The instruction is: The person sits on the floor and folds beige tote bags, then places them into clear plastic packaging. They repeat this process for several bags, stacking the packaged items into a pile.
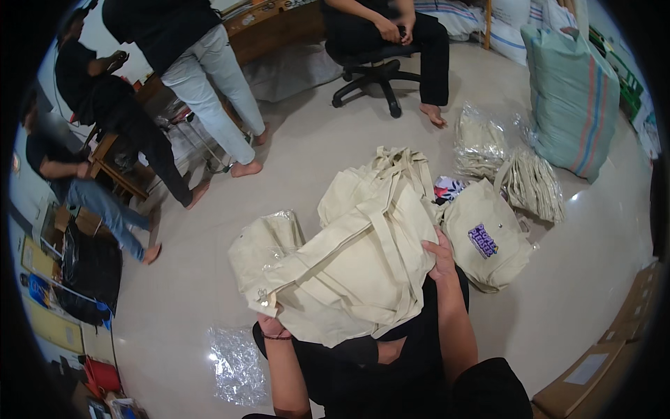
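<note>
A cream canvas tote bag (345, 267) lies spread over my lap, its long straps loose across it. My left hand (273, 324) grips the bag's lower left corner, its fingers partly hidden under the cloth. At the bag's right edge, my right hand (440, 256) holds the fabric between thumb and fingers. Just beyond is a heap of more cream canvas bags (348, 194). To the right on the floor rests a cream bag with a purple printed design (487, 241). A plastic-wrapped cream bundle (272, 230) sits at the left, partly covered by the held bag.
Clear plastic wrappers (238, 366) lie on the floor at lower left. Stacked folded bags in plastic (479, 141) and a large green woven sack (570, 105) stand at upper right. Cardboard boxes (581, 372) are at lower right. Several people are around wooden tables and an office chair (374, 73).
</note>
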### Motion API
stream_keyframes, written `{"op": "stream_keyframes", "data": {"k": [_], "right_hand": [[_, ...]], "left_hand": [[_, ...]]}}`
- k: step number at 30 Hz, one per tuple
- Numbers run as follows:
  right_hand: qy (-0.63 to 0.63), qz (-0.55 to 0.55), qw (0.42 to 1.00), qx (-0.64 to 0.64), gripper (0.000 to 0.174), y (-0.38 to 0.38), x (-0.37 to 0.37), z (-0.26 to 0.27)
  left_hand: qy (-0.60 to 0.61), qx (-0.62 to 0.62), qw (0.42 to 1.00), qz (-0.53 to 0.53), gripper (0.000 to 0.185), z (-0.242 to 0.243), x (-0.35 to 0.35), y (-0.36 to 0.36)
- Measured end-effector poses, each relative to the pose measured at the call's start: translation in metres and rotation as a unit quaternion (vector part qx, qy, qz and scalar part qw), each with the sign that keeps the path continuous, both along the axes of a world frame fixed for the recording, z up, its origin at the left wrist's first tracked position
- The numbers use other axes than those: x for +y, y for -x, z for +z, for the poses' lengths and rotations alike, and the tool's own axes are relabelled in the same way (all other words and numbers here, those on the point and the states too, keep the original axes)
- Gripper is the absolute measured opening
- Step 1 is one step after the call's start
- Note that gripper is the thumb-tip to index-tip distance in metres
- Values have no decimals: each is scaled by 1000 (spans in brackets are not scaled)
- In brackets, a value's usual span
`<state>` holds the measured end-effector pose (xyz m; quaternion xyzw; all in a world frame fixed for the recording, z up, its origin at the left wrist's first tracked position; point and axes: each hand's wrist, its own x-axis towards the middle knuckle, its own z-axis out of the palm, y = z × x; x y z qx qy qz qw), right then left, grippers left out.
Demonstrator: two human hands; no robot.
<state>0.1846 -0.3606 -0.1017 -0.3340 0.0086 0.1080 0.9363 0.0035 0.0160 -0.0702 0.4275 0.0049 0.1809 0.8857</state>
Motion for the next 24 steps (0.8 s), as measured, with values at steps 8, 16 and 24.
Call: {"op": "stream_keyframes", "data": {"k": [8,16,24], "right_hand": [[46,86,994,-42,62,4,-7,-8],[192,121,974,-30,64,4,-2,-7],[299,118,940,-116,81,18,34,4]], "left_hand": [[43,9,998,49,44,23,10,-8],[19,19,999,48,43,18,23,-2],[6,28,998,47,42,8,33,14]]}}
